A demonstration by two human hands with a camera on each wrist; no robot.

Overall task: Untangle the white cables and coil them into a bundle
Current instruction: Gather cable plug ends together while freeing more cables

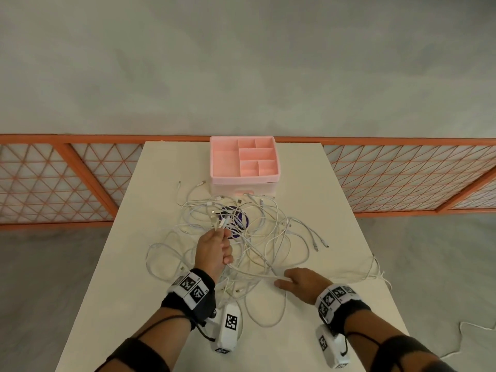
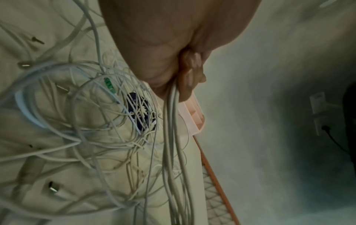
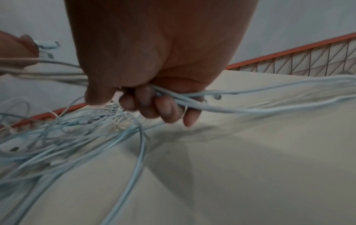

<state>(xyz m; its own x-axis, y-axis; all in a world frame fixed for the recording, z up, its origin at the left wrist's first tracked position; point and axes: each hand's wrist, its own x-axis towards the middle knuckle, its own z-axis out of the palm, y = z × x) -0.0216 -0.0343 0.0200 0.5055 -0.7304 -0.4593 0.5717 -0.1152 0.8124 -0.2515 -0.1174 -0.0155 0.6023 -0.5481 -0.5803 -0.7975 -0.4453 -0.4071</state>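
**Head view: both hands on the strands, the knot between them unsolved**

Head camera shows the left hand (image 1: 214,247) raised over the middle of the heap, fingers curled round a gathered sheaf of white cables (image 1: 257,237) whose plug ends poke out beyond its knuckles. Collecting the ends in one fist looks like a way to fix a starting point for the coil. From the left wrist, several strands run side by side out of that fist (image 2: 173,137) and down into the snarl.

The right hand (image 1: 298,281) sits lower, just beside the near edge of the heap, its fingers (image 3: 165,109) clenched round a few strands that stretch off to its right. Held apart like this, the hands probably draw the strands taut so crossings show.

Most loops lie loose on the table (image 1: 349,304) between and beyond the hands. A pink organiser box (image 1: 222,157) stands past the left hand, apart from both.
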